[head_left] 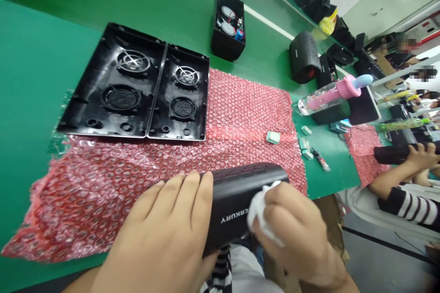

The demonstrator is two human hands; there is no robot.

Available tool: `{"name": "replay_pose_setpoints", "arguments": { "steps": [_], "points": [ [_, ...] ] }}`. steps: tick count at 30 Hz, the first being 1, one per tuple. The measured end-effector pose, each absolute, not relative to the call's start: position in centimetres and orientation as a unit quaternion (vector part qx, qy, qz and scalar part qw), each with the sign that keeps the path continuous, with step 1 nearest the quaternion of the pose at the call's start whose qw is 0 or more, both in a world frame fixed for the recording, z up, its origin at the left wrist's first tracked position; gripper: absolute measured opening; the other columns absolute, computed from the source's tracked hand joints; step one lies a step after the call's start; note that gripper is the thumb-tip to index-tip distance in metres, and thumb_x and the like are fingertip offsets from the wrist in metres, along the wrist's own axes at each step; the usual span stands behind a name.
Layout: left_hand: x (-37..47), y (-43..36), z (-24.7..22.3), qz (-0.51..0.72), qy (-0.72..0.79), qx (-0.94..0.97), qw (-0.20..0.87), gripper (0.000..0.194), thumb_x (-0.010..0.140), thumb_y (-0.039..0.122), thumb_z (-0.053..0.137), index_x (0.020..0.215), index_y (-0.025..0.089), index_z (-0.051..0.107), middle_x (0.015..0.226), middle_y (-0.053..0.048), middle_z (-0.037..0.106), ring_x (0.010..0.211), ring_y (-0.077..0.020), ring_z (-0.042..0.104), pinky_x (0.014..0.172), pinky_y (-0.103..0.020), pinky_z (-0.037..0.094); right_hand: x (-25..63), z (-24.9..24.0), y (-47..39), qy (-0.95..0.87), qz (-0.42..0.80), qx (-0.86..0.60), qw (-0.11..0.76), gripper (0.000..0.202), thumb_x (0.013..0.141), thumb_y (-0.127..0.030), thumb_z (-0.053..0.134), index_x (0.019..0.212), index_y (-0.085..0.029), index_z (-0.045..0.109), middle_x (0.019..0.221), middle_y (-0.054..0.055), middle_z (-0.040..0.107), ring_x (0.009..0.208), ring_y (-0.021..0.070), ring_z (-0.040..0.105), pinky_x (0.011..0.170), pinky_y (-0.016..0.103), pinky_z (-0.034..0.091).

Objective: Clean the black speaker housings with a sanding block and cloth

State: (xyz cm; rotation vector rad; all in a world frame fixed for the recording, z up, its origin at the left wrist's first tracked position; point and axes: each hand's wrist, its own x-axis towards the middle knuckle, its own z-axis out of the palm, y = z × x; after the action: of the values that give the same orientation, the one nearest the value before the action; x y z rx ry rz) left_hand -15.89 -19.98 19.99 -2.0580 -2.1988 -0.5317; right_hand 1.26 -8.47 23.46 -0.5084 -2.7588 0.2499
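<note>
A black speaker housing (pixel 237 197) with white lettering lies near the front edge of the red bubble wrap (pixel 247 105). My left hand (pixel 168 229) is wrapped over its left part, with the fingers pressed together on the top. A crumpled white cloth (pixel 263 213) is bunched in my right hand (pixel 295 224), whose fingers are closed around it. The cloth touches the lettered side of the housing and covers part of the lettering. Two open black shells (pixel 120 96) with round speaker grilles lie side by side on the back left of the wrap.
Behind the wrap stands an open black box (pixel 228 32) with speakers and wires. A black speaker (pixel 304 57), a pink-topped bottle (pixel 325 96), small pale blocks (pixel 305 143) and a small tube (pixel 321 160) are to the right. A person's hand (pixel 422 155) holds another speaker at far right.
</note>
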Motion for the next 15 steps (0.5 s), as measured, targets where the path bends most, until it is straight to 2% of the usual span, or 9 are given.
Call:
{"name": "replay_pose_setpoints", "arguments": {
  "steps": [3, 5, 8, 10, 13, 15],
  "points": [
    [-16.0, -20.0, 19.9, -0.165, -0.717, -0.675, 0.048, 0.056, 0.074, 0.035, 0.055, 0.121, 0.003, 0.059, 0.114, -0.022, 0.065, 0.099, -0.0377, 0.059, 0.091, -0.049, 0.038, 0.9, 23.8, -7.6, -0.946, 0.103, -0.207, 0.226, 0.026, 0.087, 0.001, 0.055, 0.072, -0.016, 0.042, 0.074, 0.002, 0.048, 0.068, 0.013, 0.043, 0.061, 0.027, 0.036],
    [-16.0, -20.2, 19.8, -0.16, -0.708, -0.685, 0.059, 0.058, 0.073, 0.033, 0.054, 0.122, 0.002, 0.057, 0.115, -0.023, 0.064, 0.1, -0.0383, 0.058, 0.091, -0.049, 0.037, -0.4, 23.6, -7.9, -0.946, 0.12, -0.166, 0.251, 0.025, 0.087, 0.0, 0.053, 0.07, -0.016, 0.042, 0.073, 0.003, 0.047, 0.066, 0.0137, 0.041, 0.06, 0.028, 0.033],
    [-15.9, -20.3, 19.6, -0.173, -0.702, -0.687, 0.073, 0.053, 0.073, 0.021, 0.044, 0.121, 0.001, 0.056, 0.114, -0.022, 0.066, 0.099, -0.0359, 0.06, 0.091, -0.048, 0.036, -1.7, 23.5, -8.6, -0.962, 0.142, -0.038, 0.231, 0.027, 0.087, -0.005, 0.043, 0.063, -0.017, 0.043, 0.066, 0.002, 0.036, 0.059, 0.015, 0.03, 0.054, 0.031, 0.023],
    [-15.9, -20.3, 19.6, -0.177, -0.705, -0.683, 0.068, 0.052, 0.073, 0.019, 0.043, 0.12, 0.001, 0.058, 0.113, -0.022, 0.066, 0.099, -0.0355, 0.06, 0.09, -0.047, 0.037, -1.3, 23.7, -8.3, -0.969, 0.145, 0.019, 0.198, 0.029, 0.087, -0.006, 0.04, 0.06, -0.017, 0.042, 0.063, 0.002, 0.032, 0.056, 0.0152, 0.026, 0.053, 0.031, 0.018],
    [-15.7, -20.2, 19.6, -0.162, -0.707, -0.686, 0.058, 0.055, 0.076, 0.031, 0.049, 0.122, 0.002, 0.056, 0.117, -0.023, 0.063, 0.101, -0.0376, 0.057, 0.091, -0.049, 0.037, 0.4, 23.8, -7.2, -0.971, 0.135, -0.065, 0.184, 0.027, 0.088, -0.004, 0.049, 0.067, -0.018, 0.04, 0.067, 0.002, 0.04, 0.061, 0.0147, 0.035, 0.055, 0.03, 0.026],
    [-15.7, -20.2, 19.5, -0.147, -0.709, -0.688, 0.059, 0.062, 0.074, 0.037, 0.054, 0.125, 0.001, 0.053, 0.118, -0.023, 0.06, 0.103, -0.0383, 0.055, 0.092, -0.05, 0.037, 0.8, 23.8, -6.8, -0.957, 0.119, -0.151, 0.217, 0.027, 0.087, 0.0, 0.054, 0.072, -0.017, 0.04, 0.072, 0.002, 0.046, 0.067, 0.0139, 0.041, 0.059, 0.028, 0.032]
  ]
}}
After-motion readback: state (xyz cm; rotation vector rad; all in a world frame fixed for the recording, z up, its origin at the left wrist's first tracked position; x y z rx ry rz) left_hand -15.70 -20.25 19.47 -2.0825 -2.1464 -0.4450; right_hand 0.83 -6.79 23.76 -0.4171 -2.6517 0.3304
